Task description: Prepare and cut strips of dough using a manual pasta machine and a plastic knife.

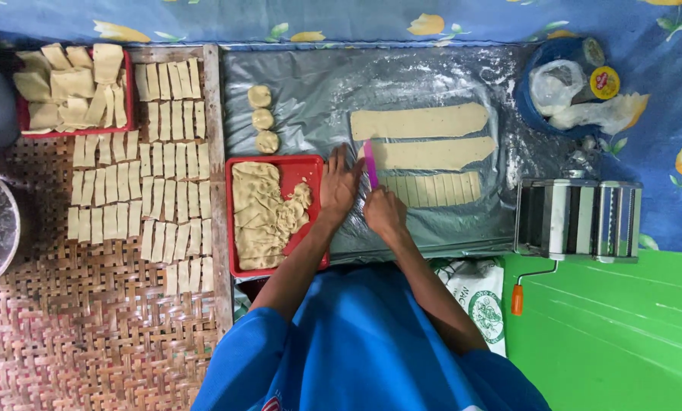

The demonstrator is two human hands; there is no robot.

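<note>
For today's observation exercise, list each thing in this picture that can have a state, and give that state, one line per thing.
left hand: flat, fingers spread on the sheet.
right hand: closed on the pink cutter.
pink cutter: held upright at the strips' left end.
top dough strip: uncut.
middle dough strip: uncut.
bottom dough strip: cut into small rectangles.
dough balls: unrolled.
pasta roller: untouched.

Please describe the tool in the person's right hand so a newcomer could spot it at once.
Start at the grey floured plastic sheet in the middle. Near its front edge, the right hand holds a slim pink plastic cutter upright beside the left hand, at the end of the pale dough strip already scored into rectangles. It is the only bright pink item there.
</note>
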